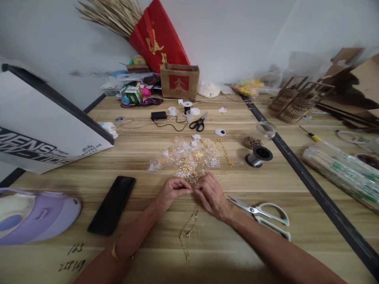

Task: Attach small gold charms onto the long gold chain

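Gold chain (189,227) held at fingertips.
It was pinched between left hand (171,192) and right hand (213,196), fingers closed narrowly together.

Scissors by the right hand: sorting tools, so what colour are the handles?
White on these scissors, head view.

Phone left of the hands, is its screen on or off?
Off, as far as shows: the phone lies flat, its upward face wholly black.

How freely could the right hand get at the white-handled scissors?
Probably yes: the white-handled scissors lie on bare table just beside the right hand, nothing between, though its fingers pinch the gold chain.
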A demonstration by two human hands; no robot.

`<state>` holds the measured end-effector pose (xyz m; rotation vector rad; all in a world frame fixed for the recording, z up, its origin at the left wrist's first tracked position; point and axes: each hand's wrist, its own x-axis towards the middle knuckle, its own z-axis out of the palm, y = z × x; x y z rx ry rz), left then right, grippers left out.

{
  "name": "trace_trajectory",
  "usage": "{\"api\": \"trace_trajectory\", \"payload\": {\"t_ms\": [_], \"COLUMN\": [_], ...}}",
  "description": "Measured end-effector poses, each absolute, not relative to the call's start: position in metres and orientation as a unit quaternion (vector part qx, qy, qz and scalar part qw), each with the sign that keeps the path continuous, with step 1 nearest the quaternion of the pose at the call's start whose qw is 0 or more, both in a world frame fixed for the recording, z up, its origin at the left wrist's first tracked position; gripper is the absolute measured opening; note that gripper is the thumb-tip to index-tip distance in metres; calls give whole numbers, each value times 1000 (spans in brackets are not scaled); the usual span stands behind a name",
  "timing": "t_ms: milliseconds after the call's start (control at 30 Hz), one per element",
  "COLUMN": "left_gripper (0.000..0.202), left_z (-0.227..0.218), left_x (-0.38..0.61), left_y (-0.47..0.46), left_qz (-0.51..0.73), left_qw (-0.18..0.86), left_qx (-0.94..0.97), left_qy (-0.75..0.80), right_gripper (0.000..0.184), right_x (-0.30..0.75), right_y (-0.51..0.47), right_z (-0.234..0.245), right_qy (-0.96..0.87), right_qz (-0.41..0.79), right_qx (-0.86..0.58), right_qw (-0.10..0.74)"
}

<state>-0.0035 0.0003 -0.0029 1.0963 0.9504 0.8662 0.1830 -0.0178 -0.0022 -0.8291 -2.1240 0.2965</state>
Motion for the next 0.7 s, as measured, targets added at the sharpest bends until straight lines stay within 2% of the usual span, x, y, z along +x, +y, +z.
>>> {"api": "trace_trajectory", "payload": {"t_ms": [700], "left_gripper": [21], "left_z": [2], "left_x": [-2], "left_y": [0], "left_qz": [382], "left_qw": [648], "left_qx": [499], "left_qy": [430], "right_gripper": [10], "right_x": [183], "right_y": [-18], "right_z": [-3], "right_qy": [-845], "right_qz": [114], "right_qx": [-329], "right_qw": [406]}}
